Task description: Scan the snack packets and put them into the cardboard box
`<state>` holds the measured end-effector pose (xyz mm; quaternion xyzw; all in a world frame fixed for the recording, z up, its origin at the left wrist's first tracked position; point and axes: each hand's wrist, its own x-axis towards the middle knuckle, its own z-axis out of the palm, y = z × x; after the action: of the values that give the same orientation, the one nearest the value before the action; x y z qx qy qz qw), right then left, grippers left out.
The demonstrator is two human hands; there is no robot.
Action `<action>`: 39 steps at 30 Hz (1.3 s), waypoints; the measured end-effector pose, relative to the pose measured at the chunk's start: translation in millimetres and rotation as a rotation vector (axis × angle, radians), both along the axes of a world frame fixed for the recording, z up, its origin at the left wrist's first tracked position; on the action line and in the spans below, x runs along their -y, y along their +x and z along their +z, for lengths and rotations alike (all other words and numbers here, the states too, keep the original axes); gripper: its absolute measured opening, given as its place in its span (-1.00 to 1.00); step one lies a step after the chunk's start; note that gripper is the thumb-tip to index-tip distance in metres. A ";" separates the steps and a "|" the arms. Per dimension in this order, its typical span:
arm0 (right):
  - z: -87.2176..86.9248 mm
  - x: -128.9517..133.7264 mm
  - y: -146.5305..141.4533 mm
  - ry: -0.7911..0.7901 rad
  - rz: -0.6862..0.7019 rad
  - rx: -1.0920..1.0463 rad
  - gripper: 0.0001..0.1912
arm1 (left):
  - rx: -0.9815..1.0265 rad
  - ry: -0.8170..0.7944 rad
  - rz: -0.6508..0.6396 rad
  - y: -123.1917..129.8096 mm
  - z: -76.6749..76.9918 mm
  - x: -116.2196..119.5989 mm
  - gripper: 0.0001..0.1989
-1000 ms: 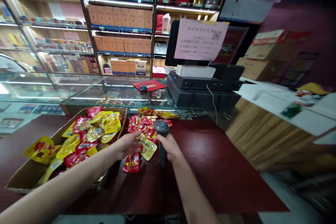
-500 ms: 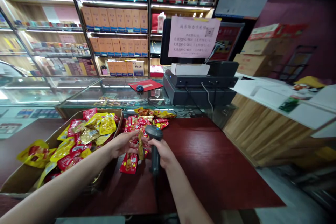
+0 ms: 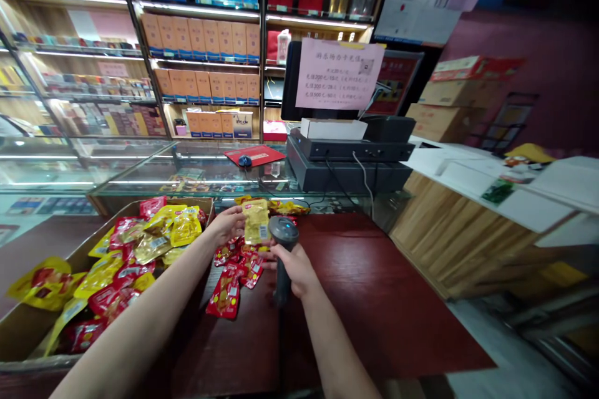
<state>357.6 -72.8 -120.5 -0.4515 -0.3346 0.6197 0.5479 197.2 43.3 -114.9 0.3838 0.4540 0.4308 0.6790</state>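
My left hand (image 3: 229,226) pinches a gold snack packet (image 3: 256,222) by its left edge, with a small barcode patch showing at its lower right. In my right hand (image 3: 296,265) is a dark grey barcode scanner (image 3: 283,234), gripped round its handle, its head beside the packet's right edge. Below the hands, several red snack packets (image 3: 224,292) lie on the dark red table. Yellow packets (image 3: 290,207) lie behind the scanner. At the left, a cardboard box (image 3: 28,321) holds a heap of red, yellow and gold packets (image 3: 154,248).
A glass counter (image 3: 201,168) runs behind the table (image 3: 374,299), with a mouse (image 3: 244,161) on a red mat (image 3: 264,154). The monitor's back bears a pink sign (image 3: 337,75), above a black cash drawer (image 3: 346,168). A wood-sided counter (image 3: 449,230) stands at right.
My left hand has raised the gold packet and turned its flat side into view. More red packets now show below it. The scanner stays in my right hand; the view has shifted slightly.
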 end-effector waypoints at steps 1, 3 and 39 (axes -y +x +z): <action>-1.5 0.9 0.3 -0.036 0.030 0.032 -0.77 | 0.011 0.019 0.009 -2.8 0.2 -3.0 -0.73; -4.1 2.9 -1.3 -0.058 0.061 0.097 -0.78 | 0.037 0.048 0.020 -7.3 1.5 -5.7 -0.70; -18.8 3.1 -19.8 -0.058 0.099 0.286 -0.85 | 0.020 0.030 0.055 -5.5 -3.0 -3.5 -0.62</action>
<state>337.8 -75.9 -139.3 -0.5338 -0.4129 0.5848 0.4501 191.7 46.7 -117.9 0.3772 0.4509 0.4599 0.6656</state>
